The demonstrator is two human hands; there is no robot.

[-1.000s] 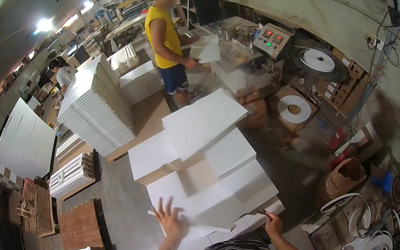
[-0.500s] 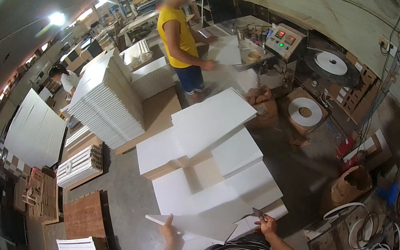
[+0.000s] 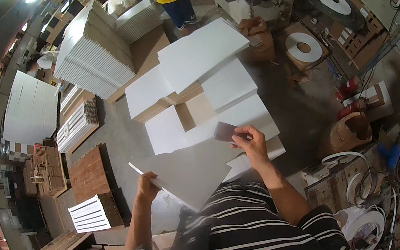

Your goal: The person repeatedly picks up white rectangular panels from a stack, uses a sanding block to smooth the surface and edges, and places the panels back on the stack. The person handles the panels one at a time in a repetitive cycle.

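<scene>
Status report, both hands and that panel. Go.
Left hand grips white panel at its near edge, tilted up. Right hand holds small dark block against it. Stacked white boards just beyond.

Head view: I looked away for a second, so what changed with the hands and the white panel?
The left hand, flat on the stack before, now grips a white panel lifted toward the person. The right hand rose and holds a small dark block at its far edge. The panel stacks stayed put.
</scene>
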